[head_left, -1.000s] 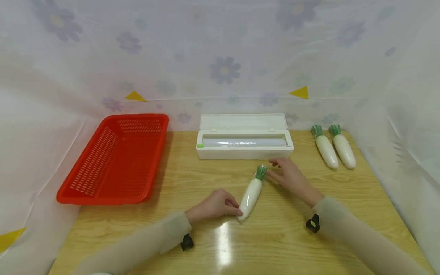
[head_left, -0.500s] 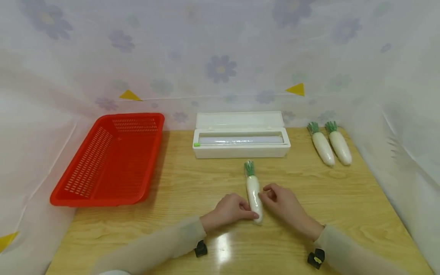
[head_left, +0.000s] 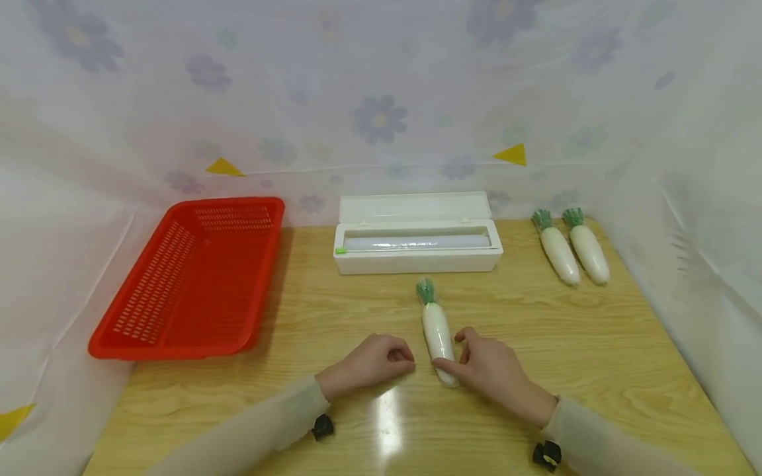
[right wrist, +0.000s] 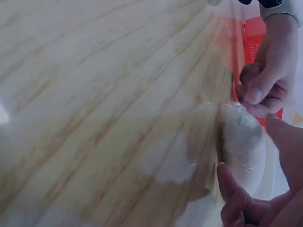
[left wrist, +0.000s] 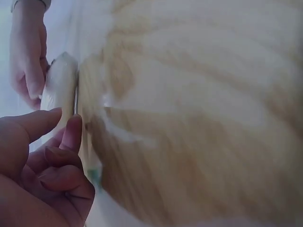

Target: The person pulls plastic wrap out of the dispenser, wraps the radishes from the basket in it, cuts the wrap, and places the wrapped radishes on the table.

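Observation:
A white radish with green leaf stubs lies on the wooden table, wrapped in clear cling film that looks crinkled in the right wrist view. My right hand holds it near its lower end, thumb laid across the top and fingers along the right side. To the left of the radish is my left hand, a small gap away, fingers loosely curled. In the left wrist view the thumb and index finger of my left hand are apart with nothing seen between them.
Behind the radish stands a white cling film box, lid up, with a roll inside. A red plastic basket is at the left. Two more radishes lie at the back right. Floral white sheeting encloses the table.
The radish has turned so its leaves point slightly left. My right hand has come down from the leaf end to hold its lower part. My left hand has let go and drawn left.

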`<state>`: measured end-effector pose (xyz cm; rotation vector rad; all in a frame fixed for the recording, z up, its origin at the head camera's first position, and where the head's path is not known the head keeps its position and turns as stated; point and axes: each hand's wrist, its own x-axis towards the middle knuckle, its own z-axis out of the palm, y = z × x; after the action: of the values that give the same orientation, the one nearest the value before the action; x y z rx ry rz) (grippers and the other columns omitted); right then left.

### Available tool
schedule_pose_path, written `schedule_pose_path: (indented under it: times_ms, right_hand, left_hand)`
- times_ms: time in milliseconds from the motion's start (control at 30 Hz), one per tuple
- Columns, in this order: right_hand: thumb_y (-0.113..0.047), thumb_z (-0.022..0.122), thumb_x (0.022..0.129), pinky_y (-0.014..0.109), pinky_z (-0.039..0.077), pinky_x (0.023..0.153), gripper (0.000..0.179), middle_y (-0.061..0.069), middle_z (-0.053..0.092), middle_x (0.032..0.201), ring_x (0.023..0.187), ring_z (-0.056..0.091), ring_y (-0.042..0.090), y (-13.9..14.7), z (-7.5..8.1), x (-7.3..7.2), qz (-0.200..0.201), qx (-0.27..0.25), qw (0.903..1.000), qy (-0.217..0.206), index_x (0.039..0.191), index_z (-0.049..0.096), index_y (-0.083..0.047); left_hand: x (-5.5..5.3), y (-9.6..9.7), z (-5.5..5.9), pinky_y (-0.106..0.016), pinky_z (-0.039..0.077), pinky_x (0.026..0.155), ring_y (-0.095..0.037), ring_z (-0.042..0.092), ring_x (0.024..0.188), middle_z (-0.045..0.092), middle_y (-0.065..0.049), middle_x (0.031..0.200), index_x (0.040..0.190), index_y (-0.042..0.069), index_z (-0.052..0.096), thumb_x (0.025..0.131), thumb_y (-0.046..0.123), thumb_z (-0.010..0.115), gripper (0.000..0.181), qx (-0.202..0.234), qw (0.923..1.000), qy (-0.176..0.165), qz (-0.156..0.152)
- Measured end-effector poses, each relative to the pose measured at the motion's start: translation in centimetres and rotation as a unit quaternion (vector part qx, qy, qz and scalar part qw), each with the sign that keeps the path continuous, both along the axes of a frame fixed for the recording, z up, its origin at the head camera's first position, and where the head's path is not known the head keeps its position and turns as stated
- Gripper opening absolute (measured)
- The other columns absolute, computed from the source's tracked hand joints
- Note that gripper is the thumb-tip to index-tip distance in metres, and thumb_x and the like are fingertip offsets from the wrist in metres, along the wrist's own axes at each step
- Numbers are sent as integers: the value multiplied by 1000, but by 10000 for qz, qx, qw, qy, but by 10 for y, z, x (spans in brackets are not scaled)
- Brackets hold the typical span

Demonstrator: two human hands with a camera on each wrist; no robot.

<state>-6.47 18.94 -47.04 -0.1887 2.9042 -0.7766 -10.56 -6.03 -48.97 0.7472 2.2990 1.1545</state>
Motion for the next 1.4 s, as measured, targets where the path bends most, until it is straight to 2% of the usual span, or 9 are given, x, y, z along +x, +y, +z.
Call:
schedule_pose_path:
  times_ms: [167, 333, 467, 600, 700, 833, 1133, 1233, 1400]
  right_hand:
    - [-61, 82, 81, 29, 40, 48, 74, -11, 56, 68, 53, 49, 6, -4, -1, -1, 82, 28, 9999, 54, 123, 59, -5]
    - [-40, 82, 87, 24, 39, 46, 60, -12, 56, 71, 55, 46, 1, -2, -7, 1, 572, 222, 9942, 885, 129, 58, -4]
    - [-34, 78, 87, 25, 40, 45, 50, -4, 63, 73, 59, 52, 6, -2, -3, 5, 884, 775, 9818, 1491, 123, 65, 0]
    - [-42, 82, 87, 26, 38, 42, 49, -2, 59, 68, 55, 50, 8, -2, -2, 6, 985, 1059, 9722, 1841, 108, 65, -2]
    - [-44, 84, 85, 25, 37, 43, 51, -5, 53, 65, 53, 47, 7, -1, -4, 6, 927, 953, 9755, 1754, 105, 62, -3]
    - [-35, 83, 85, 28, 41, 45, 50, -2, 57, 70, 56, 50, 9, 0, -9, 7, 771, 798, 9789, 1716, 113, 63, 1]
    - [-24, 78, 84, 34, 49, 56, 50, 5, 64, 90, 74, 58, 17, 6, -14, 9, 617, 516, 9771, 1968, 122, 61, 3]
    - [-24, 78, 85, 38, 53, 62, 56, 11, 68, 99, 82, 62, 21, 13, -13, 10, 652, 414, 9715, 2242, 129, 59, 6]
    - [-23, 78, 82, 42, 53, 56, 60, 17, 68, 93, 74, 64, 27, 32, 4, -5, 605, 442, 9463, 3146, 128, 58, 9]
  left_hand:
    - [-6, -18, 8, -24, 53, 72, 0, 62, 75, 70, 12, 85, 100, 16, 77, 102, 26, 69, 13, -421, 9972, 535, 316]
    - [-12, -33, 18, -28, 53, 73, -5, 63, 79, 72, 8, 91, 104, 14, 77, 103, 23, 66, 14, -585, 9933, 727, 687]
    - [-14, -40, 21, -32, 54, 77, -8, 63, 84, 73, 5, 96, 108, 12, 76, 104, 20, 64, 15, -650, 9892, 912, 941]
    - [-14, -42, 23, -34, 54, 80, -10, 64, 86, 74, 2, 100, 109, 10, 76, 104, 18, 64, 15, -690, 9868, 1090, 977]
    - [-14, -41, 24, -34, 54, 80, -11, 64, 86, 73, 2, 100, 108, 11, 76, 104, 19, 64, 15, -789, 9845, 1216, 988]
    - [-14, -40, 26, -36, 55, 79, -12, 64, 85, 72, 2, 99, 109, 11, 75, 104, 21, 64, 16, -1000, 9775, 1491, 1110]
    - [-15, -44, 27, -39, 56, 82, -18, 68, 92, 72, 0, 100, 113, 8, 74, 104, 23, 65, 20, -1244, 9651, 1865, 1352]
    - [-16, -46, 27, -39, 56, 82, -18, 68, 92, 73, 0, 100, 113, 9, 75, 103, 23, 65, 20, -1285, 9631, 1897, 1414]
    - [-18, -50, 29, -40, 56, 81, -19, 67, 90, 73, -3, 103, 114, 9, 75, 103, 23, 65, 21, -1336, 9567, 2084, 1533]
